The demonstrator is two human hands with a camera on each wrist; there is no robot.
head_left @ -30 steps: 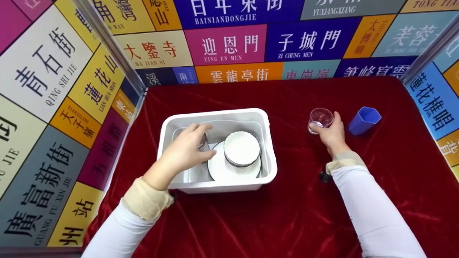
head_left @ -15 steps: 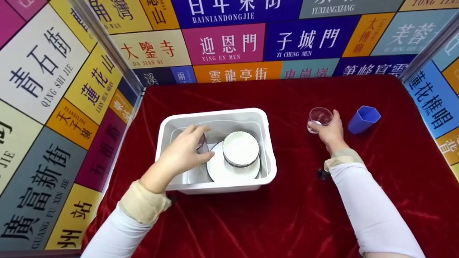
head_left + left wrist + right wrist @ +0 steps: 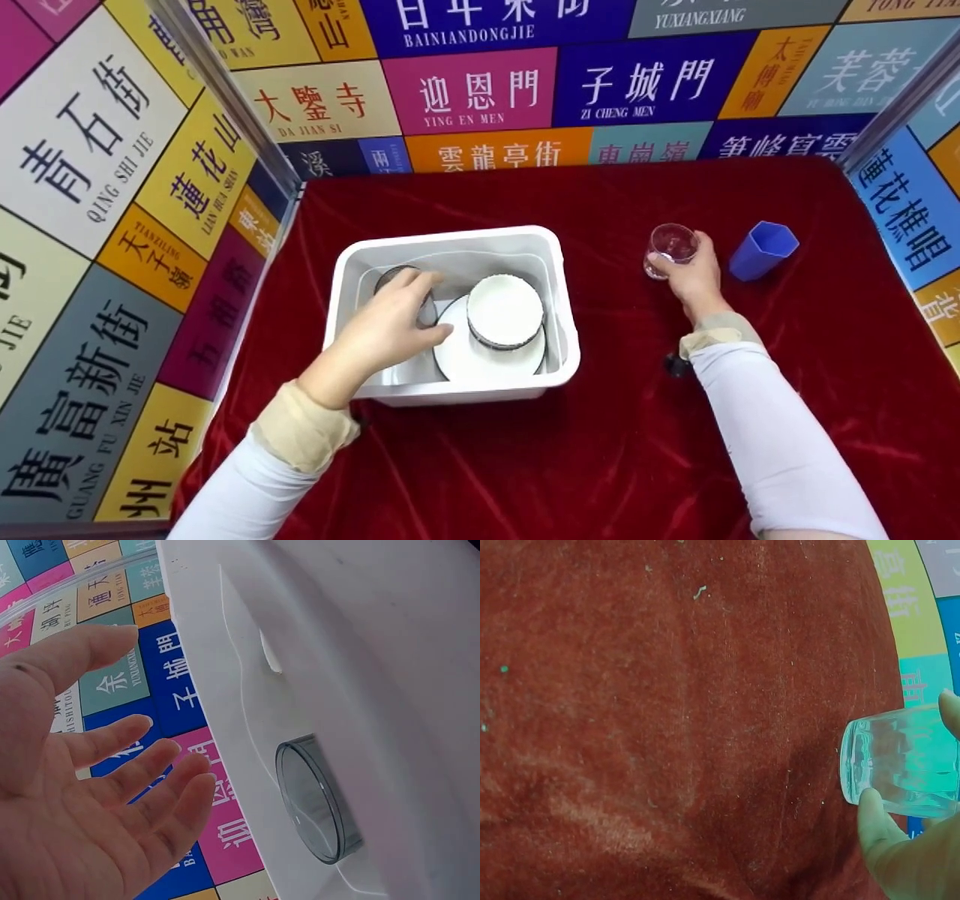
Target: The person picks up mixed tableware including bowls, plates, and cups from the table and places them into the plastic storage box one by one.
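Note:
My left hand point(image 3: 394, 319) is over the left part of a white plastic tub point(image 3: 562, 300), thumb and fingers spread apart. In the left wrist view nothing lies in its palm. Below it, inside the tub, is a clear glass dish point(image 3: 309, 799) with a dark rim, partly covered by the hand in the head view. Beside the dish a white bowl point(image 3: 506, 311) with a dark outer side sits on a white plate point(image 3: 469, 364). My right hand point(image 3: 694, 277) grips a clear drinking glass point(image 3: 670, 247), thumb on the near side and fingers behind.
A blue hexagonal cup point(image 3: 763, 251) stands right of my right hand. Dark red velvet cloth point(image 3: 600, 435) covers the table. Panels with printed street names point(image 3: 480, 90) wall in the back and both sides.
My left hand has shifted slightly over the tub, and more of the glass dish's rim shows behind it. The right hand and the drinking glass have stayed in place.

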